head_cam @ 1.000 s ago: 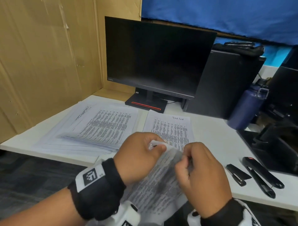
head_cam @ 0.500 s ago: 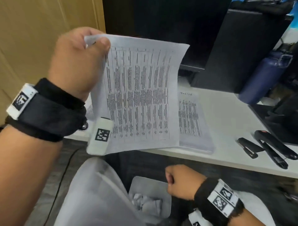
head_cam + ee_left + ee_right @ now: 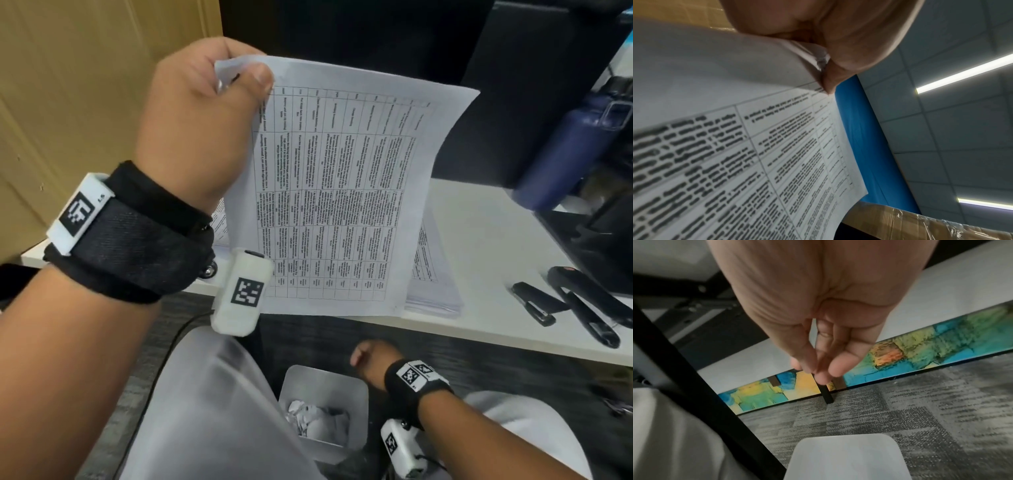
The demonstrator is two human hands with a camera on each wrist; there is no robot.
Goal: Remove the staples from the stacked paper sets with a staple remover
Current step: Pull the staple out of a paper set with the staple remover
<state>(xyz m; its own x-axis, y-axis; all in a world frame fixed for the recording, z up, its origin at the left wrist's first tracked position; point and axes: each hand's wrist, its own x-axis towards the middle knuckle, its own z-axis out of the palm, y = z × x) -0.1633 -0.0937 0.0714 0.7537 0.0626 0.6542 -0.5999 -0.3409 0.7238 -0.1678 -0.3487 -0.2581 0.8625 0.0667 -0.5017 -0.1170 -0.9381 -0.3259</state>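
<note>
My left hand [image 3: 236,78] is raised above the desk and pinches the top corner of a printed paper set [image 3: 342,192], which hangs down curled. In the left wrist view the left hand [image 3: 826,68] clamps the layered corner of that paper set [image 3: 756,129]. My right hand [image 3: 363,356] is low, below the desk edge and over a grey waste bin [image 3: 356,387]. From the right wrist, the right hand [image 3: 818,369] has its fingertips pinched together pointing down; no staple shows between them. Two black stapling tools [image 3: 532,303] [image 3: 585,305] lie on the desk at right, untouched.
A stack of paper sets [image 3: 431,274] lies on the white desk [image 3: 496,240] behind the held set. A dark blue bottle [image 3: 565,150] stands at the back right near black equipment. The bin [image 3: 846,457] holds crumpled scraps and sits between my light-trousered knees [image 3: 212,411].
A second ago both hands worked the paper corner at the desk. Since then the left hand lifted the set up, and the right hand dropped to the bin and stays over it.
</note>
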